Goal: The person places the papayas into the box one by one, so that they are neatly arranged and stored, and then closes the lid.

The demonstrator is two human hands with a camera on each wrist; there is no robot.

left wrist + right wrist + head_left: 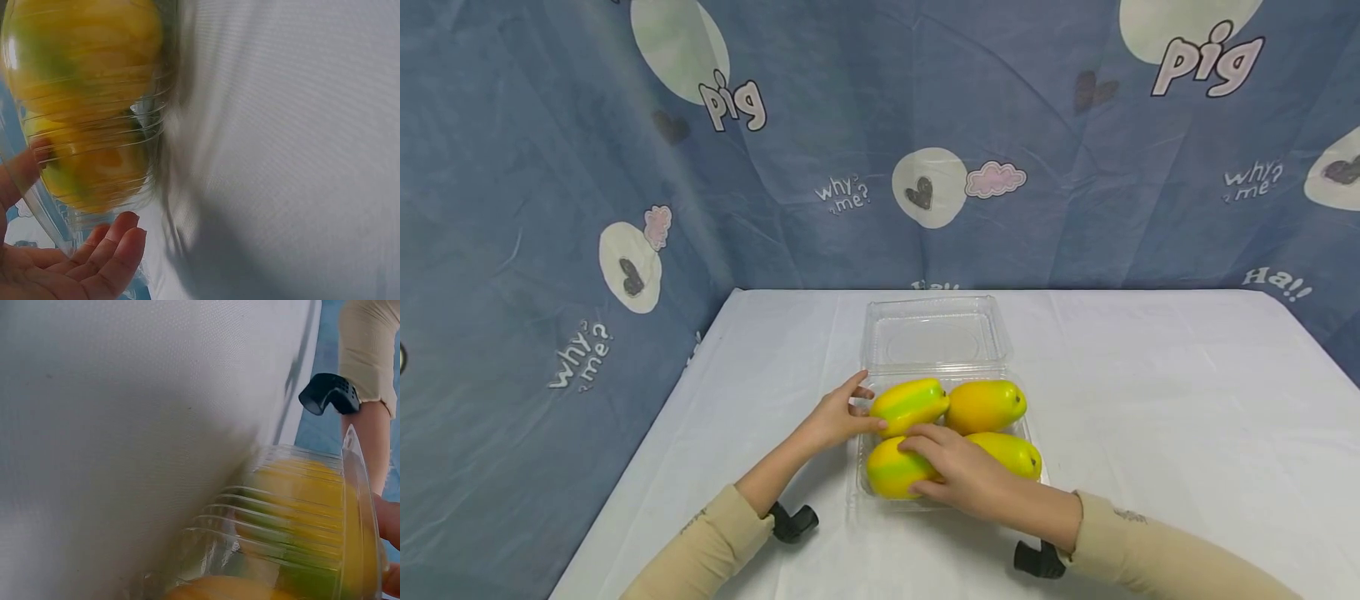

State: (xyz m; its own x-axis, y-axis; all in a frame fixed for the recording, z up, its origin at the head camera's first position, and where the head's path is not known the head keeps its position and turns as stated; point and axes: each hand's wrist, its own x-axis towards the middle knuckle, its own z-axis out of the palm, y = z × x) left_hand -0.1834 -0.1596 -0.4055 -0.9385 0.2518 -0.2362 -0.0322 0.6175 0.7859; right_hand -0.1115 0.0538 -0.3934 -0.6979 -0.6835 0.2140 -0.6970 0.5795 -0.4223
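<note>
A clear plastic clamshell tray (854,492) sits on the white table, its lid (934,335) lying open behind it. Several yellow-green mangoes fill the tray. My left hand (842,415) has relaxed, spread fingers, and its thumb touches the end of the far-left mango (912,403). My right hand (958,475) grips the near-left mango (891,473), fingers over the top and thumb on the near side. In the left wrist view the palm and fingers (109,247) lie open beside the ribbed tray wall (150,131). The right wrist view shows the tray wall (250,519) with mango (300,487) behind it.
Two more mangoes (985,406) (1013,452) fill the tray's right side. White cloth (1150,400) covers the table, with a blue patterned backdrop (550,208) behind and to the left. The left forearm (370,434) with its black wrist mount (330,394) appears in the right wrist view.
</note>
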